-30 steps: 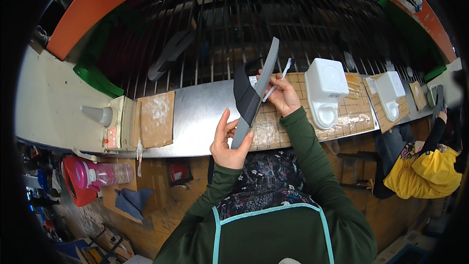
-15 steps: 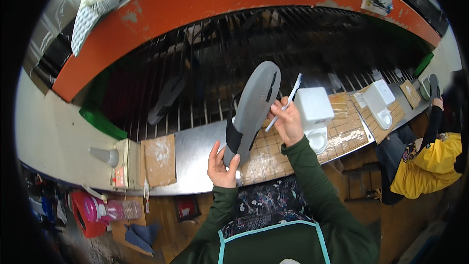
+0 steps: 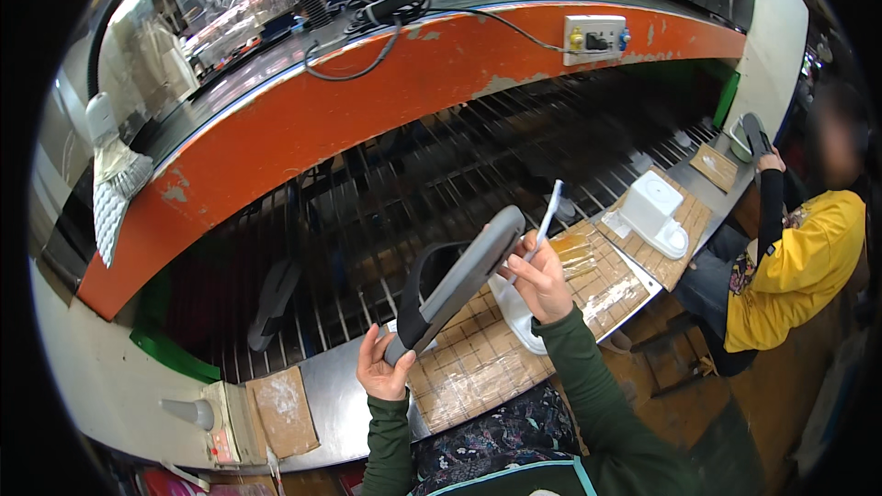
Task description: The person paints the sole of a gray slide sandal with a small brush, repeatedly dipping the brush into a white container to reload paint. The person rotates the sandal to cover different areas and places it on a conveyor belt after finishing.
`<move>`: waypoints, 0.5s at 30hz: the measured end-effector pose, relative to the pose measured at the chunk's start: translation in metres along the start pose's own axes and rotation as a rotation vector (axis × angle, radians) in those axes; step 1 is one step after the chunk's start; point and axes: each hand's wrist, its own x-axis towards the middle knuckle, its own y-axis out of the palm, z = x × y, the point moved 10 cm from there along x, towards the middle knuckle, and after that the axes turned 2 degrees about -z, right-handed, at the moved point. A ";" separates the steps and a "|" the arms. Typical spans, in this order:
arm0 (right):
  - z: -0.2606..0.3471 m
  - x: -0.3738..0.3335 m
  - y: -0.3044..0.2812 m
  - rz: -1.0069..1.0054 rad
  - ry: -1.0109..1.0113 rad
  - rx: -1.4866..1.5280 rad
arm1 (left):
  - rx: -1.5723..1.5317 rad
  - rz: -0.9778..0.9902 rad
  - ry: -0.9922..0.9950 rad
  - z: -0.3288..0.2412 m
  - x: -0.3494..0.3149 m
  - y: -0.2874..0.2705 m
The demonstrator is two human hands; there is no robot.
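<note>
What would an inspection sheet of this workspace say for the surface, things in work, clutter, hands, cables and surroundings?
Surface: metal counter, partly covered by a taped brown sheet.
Things in work: gray sandal with black strap; white brush.
Clutter: brown board with white smears; white container, partly hidden.
Left hand: holds the sandal's lower end.
Right hand: holds the brush; contact with the sandal unclear.
Cables: black cable tangled above the orange beam, one lead reaching the outlet.
Surroundings: barred rack; co-worker in yellow, at right.
</note>
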 end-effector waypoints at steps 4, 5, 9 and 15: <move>0.007 0.005 0.006 0.026 -0.092 0.023 | 0.034 0.062 -0.054 0.021 0.004 0.000; 0.007 0.006 0.011 0.052 -0.098 0.019 | 0.109 0.053 -0.068 0.028 0.008 -0.003; 0.006 0.004 0.021 0.065 -0.120 0.003 | 0.146 0.102 -0.060 0.045 0.030 -0.004; 0.010 -0.001 0.047 0.101 -0.160 -0.124 | -0.134 0.181 -0.158 0.079 0.052 0.005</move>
